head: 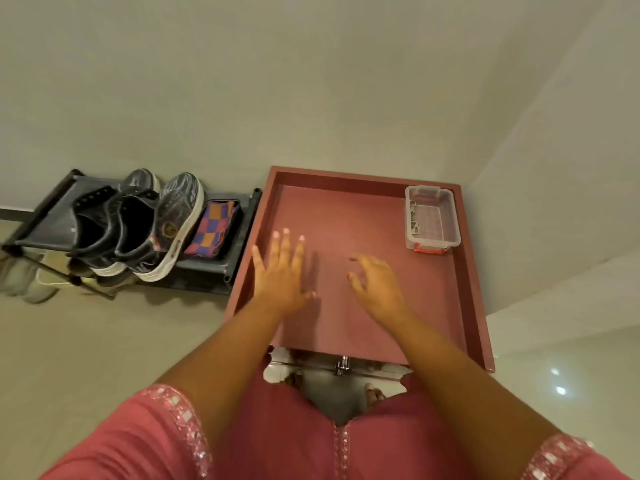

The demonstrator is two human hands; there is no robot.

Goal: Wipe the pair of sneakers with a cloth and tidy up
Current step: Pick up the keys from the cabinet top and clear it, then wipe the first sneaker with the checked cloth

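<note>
Clear plastic box [433,218] on maroon table [346,209].

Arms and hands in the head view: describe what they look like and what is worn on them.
Both forearms are bare. The left hand and right hand wear no gloves; their nails look pale pink. Short pink sleeves end above the elbows, each edged with a band of shiny mirror-like sequins. No rings, bangles or watch can be seen.

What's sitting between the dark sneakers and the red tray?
In the head view, a folded checkered cloth lies on the black rack, between the dark sneakers and the red tray's left wall.
</note>
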